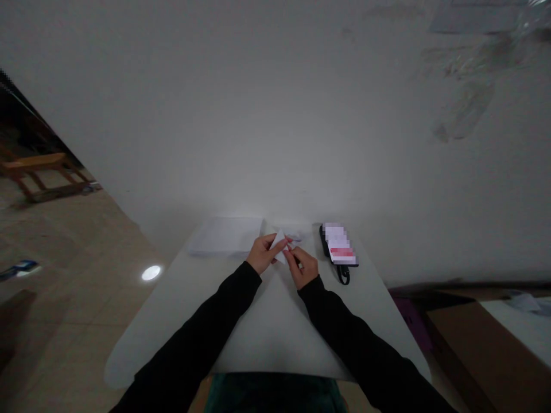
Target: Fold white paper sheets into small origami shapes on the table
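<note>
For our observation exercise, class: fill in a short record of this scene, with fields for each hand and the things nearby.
setting: white table by a pale wall
left hand: pinches a small folded white paper
right hand: pinches the same paper from the right
left of the hands: stack of white sheets
right of the hands: black device with a strap

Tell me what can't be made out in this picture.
Head view, white paper: too small, partly covered by the left hand and right hand; its folds are unclear.
Head view, flat thing beside the black strap: pixelated over.
Head view, paper stack: dim; sheets uncountable.
</note>
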Demonstrator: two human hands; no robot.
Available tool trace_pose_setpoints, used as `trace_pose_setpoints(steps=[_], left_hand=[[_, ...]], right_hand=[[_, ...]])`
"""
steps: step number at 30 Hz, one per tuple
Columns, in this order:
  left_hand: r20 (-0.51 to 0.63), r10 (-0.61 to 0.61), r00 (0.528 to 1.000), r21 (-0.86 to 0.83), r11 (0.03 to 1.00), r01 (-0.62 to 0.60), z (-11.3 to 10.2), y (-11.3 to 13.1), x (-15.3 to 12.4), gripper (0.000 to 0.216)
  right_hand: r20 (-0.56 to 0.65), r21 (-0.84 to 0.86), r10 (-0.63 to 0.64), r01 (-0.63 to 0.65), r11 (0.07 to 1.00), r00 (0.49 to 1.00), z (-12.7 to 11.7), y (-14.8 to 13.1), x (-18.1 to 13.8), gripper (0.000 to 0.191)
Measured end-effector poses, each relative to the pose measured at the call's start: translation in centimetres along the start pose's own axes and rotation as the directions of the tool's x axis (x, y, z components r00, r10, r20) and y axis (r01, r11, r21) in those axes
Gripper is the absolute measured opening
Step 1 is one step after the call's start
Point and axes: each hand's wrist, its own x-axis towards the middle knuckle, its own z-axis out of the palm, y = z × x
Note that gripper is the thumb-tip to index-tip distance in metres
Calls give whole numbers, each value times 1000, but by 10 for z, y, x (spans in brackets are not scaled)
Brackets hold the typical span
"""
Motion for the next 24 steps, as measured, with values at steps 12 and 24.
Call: trace_pose_setpoints(steps=[12, 24], left_hand=[[-60, 85, 995, 175, 982, -74, -9, -23, -4, 34], [14, -34, 999, 84, 996, 33, 1, -32, -8, 39]], right_hand=[[432, 313, 186, -340, 887, 882, 16, 17, -13, 44], [277, 283, 271, -348, 894, 922, 8, 27, -8, 48]])
